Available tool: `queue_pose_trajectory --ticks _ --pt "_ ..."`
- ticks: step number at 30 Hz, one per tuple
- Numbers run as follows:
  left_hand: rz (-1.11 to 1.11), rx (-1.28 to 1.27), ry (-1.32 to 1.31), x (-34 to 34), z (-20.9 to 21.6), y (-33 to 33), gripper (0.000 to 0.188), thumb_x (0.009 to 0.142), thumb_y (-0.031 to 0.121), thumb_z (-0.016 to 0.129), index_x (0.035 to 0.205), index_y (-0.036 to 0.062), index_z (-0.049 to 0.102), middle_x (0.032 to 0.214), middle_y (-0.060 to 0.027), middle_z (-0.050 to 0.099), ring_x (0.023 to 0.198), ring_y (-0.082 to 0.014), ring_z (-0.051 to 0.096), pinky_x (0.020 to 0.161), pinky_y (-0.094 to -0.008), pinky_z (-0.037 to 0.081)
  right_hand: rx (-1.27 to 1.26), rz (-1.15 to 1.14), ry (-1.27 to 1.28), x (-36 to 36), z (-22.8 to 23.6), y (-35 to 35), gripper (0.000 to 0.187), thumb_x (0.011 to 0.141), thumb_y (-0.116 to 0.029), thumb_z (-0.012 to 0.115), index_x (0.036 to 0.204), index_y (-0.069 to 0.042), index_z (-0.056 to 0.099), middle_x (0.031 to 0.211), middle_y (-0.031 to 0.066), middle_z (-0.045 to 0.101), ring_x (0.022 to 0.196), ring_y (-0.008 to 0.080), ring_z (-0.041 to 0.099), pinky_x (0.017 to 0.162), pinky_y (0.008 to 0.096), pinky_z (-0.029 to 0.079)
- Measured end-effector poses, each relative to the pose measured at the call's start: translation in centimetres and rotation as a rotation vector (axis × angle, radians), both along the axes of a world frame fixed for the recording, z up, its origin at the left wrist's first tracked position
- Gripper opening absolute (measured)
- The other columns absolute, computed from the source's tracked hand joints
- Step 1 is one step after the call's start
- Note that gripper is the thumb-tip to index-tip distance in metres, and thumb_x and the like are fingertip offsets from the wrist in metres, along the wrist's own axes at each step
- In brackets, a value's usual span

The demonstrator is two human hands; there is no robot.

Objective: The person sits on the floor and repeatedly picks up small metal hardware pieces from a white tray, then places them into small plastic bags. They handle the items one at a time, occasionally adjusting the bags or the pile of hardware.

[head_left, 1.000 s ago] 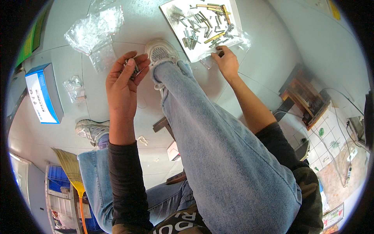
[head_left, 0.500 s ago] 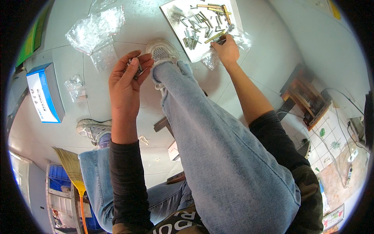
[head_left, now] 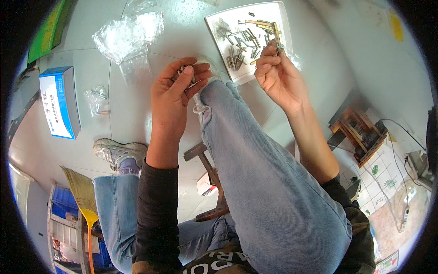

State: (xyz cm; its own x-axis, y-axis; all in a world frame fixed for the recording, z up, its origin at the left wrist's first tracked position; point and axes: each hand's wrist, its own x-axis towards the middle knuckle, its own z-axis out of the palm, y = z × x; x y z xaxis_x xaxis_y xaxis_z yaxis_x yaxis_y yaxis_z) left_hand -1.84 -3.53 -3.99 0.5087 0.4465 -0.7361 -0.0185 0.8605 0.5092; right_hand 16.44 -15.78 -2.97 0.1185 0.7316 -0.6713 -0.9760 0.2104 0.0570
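My left hand (head_left: 177,89) is closed around several short metal pins (head_left: 190,81), with the palm turned up and the thumb over them. My right hand (head_left: 284,78) is raised over the right side of a white tray (head_left: 264,11). Its thumb and fingers are pinched together, and what lies between them is too small to make out. Inside the tray lie many loose grey metal pins (head_left: 235,61) and several brass-coloured bars (head_left: 256,22). A small clear bag (head_left: 222,31) rests at the tray's upper left. More clear plastic shows beside the tray's right edge.
Clear plastic bags (head_left: 130,36) lie on the floor left of the tray, and a small bag with pins (head_left: 97,101) is nearer. Farther left stands a blue and white box (head_left: 59,102). A broom (head_left: 82,196), a wooden stool (head_left: 360,130) and loose cables surround me.
My right hand has lifted from the tray's lower right and turned palm up. My left hand stays closed on the metal pins. The whole view has shifted slightly, moving the scene rightward.
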Motion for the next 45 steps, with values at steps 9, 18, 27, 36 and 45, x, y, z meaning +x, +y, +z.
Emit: queue_pose_trajectory --ticks 9,18,27,36,45 --pt "0.029 -0.008 0.015 -1.0 -0.3 0.0 0.023 0.088 0.013 0.051 0.104 -0.0012 0.053 0.095 -0.0138 0.061 0.088 -0.0199 0.061 0.078 -0.0286 0.049 0.11 0.037 -0.038 -1.0 2.0 1.7 0.017 0.084 -0.008 0.055 0.101 -0.005 0.052 0.095 0.004 0.053 0.08 0.0129 0.051 0.073 0.0283 0.046" --pt "-0.022 0.047 -0.114 0.6 1.1 0.4 0.026 0.088 0.012 0.049 0.11 -0.0026 0.05 0.099 -0.0158 0.059 0.092 -0.0213 0.059 0.081 -0.0297 0.049 -0.177 0.469 -1.347 -2.2 4.6 3.7 0.035 0.075 0.004 0.063 0.108 0.004 0.051 0.1 0.0106 0.057 0.088 0.0159 0.057 0.077 0.0279 0.047" --pt "0.026 -0.072 -0.273 2.8 2.7 0.3 0.026 0.09 0.017 0.047 0.107 -0.0028 0.052 0.098 -0.0128 0.058 0.092 -0.0209 0.058 0.083 -0.034 0.048 -0.428 0.651 -1.618 -4.3 6.5 5.3 0.03 0.074 0.0 0.065 0.102 0.002 0.055 0.093 0.0098 0.061 0.081 0.0135 0.059 0.077 0.0258 0.046" --pt "0.247 -0.189 -0.125 -2.9 -0.2 0.5 0.027 0.091 0.021 0.046 0.107 0.0002 0.051 0.078 -0.0013 0.049 0.075 -0.0119 0.049 0.078 -0.0321 0.048 -0.46 1.026 -1.65 -3.5 -2.8 8.0 0.024 0.078 -0.011 0.061 0.098 -0.001 0.059 0.088 0.0077 0.063 0.077 0.0139 0.057 0.069 0.026 0.045" --pt "0.296 -0.045 0.026 -9.7 -2.2 1.6 0.021 0.092 0.022 0.044 0.097 0.002 0.049 0.069 0.0013 0.041 0.059 -0.0085 0.04 0.062 -0.027 0.04 -0.395 1.154 -2.279 -7.3 -12.4 18.7 0.046 0.069 -0.026 0.069 0.109 -0.008 0.054 0.103 0.0099 0.057 0.09 0.0256 0.055 0.073 0.0364 0.046"
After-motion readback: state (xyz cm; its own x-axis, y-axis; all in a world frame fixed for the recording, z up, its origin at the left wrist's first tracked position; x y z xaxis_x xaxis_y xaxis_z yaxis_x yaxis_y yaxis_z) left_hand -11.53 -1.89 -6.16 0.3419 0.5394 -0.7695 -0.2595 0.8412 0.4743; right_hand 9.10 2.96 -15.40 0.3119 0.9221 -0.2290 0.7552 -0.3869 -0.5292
